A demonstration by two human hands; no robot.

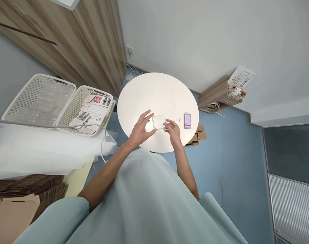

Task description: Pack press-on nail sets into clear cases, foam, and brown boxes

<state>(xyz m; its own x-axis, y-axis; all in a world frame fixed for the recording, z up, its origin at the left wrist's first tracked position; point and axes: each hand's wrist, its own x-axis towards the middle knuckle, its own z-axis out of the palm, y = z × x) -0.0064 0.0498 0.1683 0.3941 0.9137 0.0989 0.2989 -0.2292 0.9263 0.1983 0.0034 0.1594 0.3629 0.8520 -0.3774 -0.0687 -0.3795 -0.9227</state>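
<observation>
A clear, thin, rectangular case with rounded corners (158, 122), looking like a transparent phone case, is held above the white round table (134, 98). My right hand (173, 131) pinches its right end between thumb and fingers. At the left end, my left hand (141, 129) has thumb and fingers spread wide apart around the edge. Its thumb tip lies close to the lower left corner; whether it touches cannot be made out. A phone with a lit pinkish screen (187, 121) lies on the table to the right, beside a small dark sliver (179, 119).
On the left stand a white basket of clear plastic items (40, 76) and another with printed cards (80, 89). White sheets (42, 149) and folded cardboard (17, 213) are nearer. Small brown boxes (202, 136) sit beyond the table's right edge, a wooden shelf (215, 95) by the wall.
</observation>
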